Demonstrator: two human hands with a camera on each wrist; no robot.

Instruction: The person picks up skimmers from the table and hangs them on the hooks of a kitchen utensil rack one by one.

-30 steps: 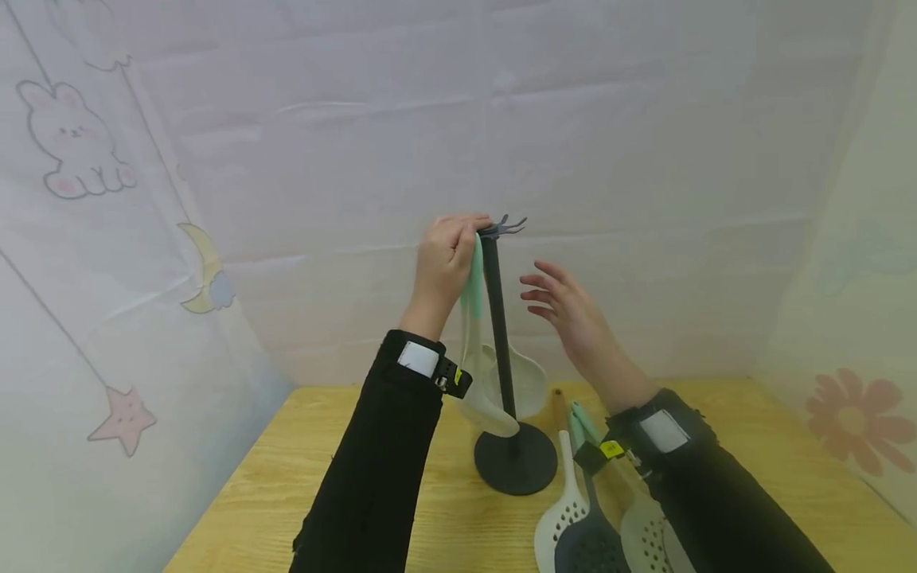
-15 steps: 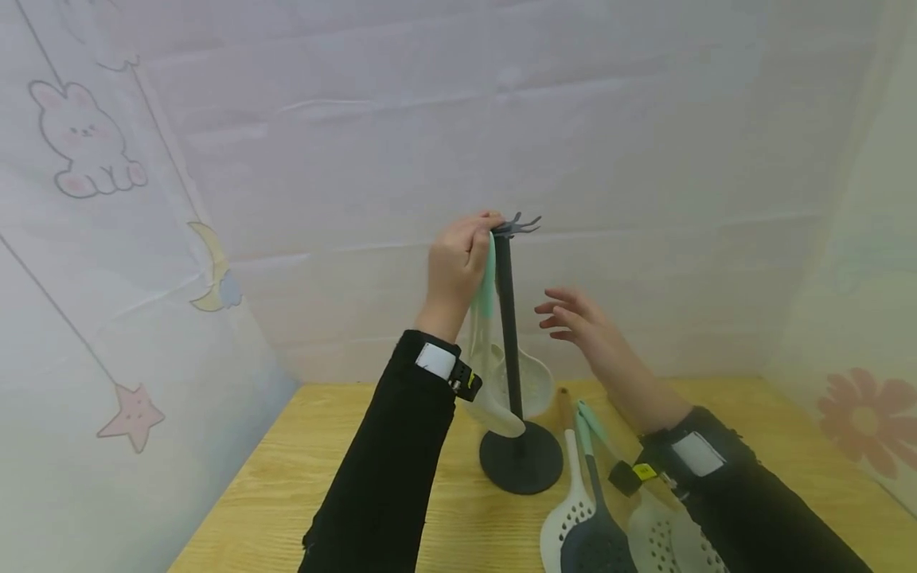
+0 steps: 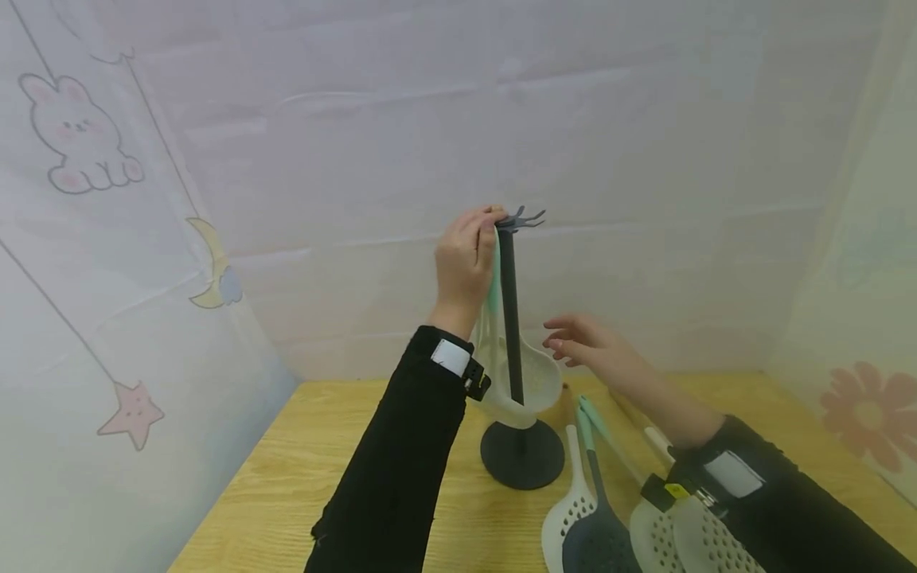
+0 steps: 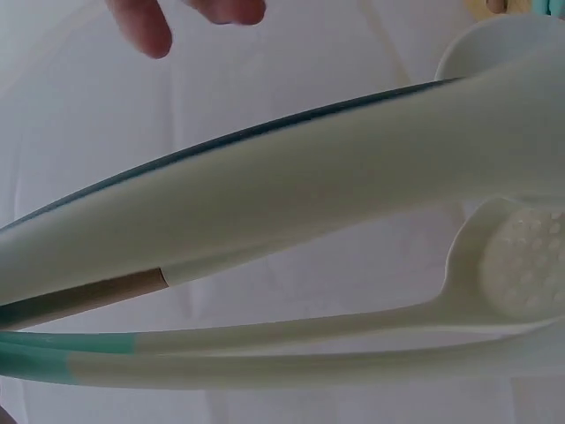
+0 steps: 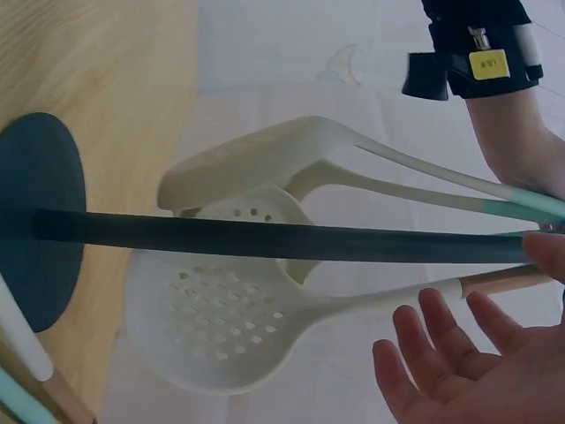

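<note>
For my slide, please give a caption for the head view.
Left hand grips a hanging utensil's handle at the rack top; right hand hovers open beside it.

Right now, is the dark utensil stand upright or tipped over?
Upright: the stand rises straight from its round base on the table.

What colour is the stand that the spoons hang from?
The stand is dark grey, nearly black, pole and round base alike; the head view shows it best.
</note>
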